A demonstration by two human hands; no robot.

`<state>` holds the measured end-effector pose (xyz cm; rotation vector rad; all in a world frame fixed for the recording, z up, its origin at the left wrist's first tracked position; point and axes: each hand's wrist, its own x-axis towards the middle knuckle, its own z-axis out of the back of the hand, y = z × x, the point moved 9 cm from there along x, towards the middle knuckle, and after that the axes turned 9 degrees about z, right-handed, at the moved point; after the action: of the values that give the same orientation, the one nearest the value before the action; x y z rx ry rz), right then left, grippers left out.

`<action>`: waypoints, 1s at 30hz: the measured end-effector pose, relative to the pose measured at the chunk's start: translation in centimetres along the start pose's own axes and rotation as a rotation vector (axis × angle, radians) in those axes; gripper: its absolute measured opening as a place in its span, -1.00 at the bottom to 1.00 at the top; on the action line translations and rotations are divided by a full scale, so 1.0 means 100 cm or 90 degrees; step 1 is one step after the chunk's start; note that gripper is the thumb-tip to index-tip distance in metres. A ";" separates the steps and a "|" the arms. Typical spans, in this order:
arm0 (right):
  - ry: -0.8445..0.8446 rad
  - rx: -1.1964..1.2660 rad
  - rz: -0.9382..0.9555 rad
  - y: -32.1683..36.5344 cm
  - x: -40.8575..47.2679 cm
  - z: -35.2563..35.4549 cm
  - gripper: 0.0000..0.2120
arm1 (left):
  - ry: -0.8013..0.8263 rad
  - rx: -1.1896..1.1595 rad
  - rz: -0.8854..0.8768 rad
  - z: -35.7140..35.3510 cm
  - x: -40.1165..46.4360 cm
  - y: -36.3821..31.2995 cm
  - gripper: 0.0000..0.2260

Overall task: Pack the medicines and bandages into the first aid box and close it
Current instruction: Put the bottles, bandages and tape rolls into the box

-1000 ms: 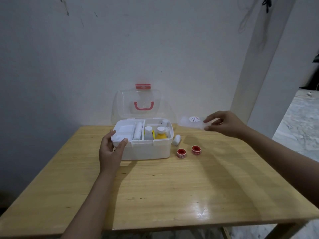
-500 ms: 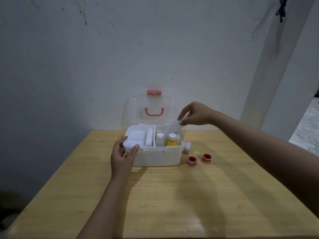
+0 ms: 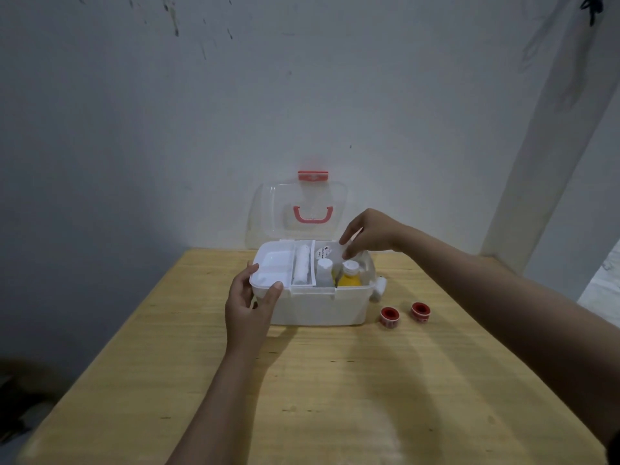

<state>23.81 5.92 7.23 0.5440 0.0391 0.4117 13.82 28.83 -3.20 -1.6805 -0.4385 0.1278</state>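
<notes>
The white first aid box (image 3: 315,307) stands on the wooden table (image 3: 335,380) with its clear lid (image 3: 298,209) raised against the wall. Inside I see a white tray (image 3: 273,265), a bandage roll (image 3: 301,268), a white bottle (image 3: 324,271) and a yellow bottle (image 3: 349,275). My left hand (image 3: 250,305) grips the box's front left corner. My right hand (image 3: 369,234) pinches a clear packet with a printed label (image 3: 330,251) and holds it over the box's back right part. Two red tape rolls (image 3: 389,317) (image 3: 420,311) and a white bandage roll (image 3: 380,286) lie to the right of the box.
The table's back edge meets a grey-white wall. A white pillar (image 3: 550,146) stands at the right, with pale floor (image 3: 604,290) beyond it. The floor on the left of the table lies in dark shadow.
My right hand has carried the clear packet from out at the right over to the box and lowered it into the opening. My left hand has stayed on the box's corner.
</notes>
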 end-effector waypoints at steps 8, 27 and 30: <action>0.015 -0.019 -0.010 0.001 0.010 -0.009 -0.69 | -0.009 0.003 0.000 0.001 0.001 0.001 -0.60; -0.148 0.097 0.054 -0.013 -0.013 0.016 -0.78 | -0.007 0.001 -0.003 -0.001 -0.004 -0.004 -0.62; -0.212 0.089 0.051 -0.028 -0.033 0.027 -0.81 | -0.005 0.005 -0.003 -0.001 -0.004 -0.004 -0.62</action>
<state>22.15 1.13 7.91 0.7483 -0.2769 0.3945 13.41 28.65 -2.88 -1.6717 -0.4466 0.1326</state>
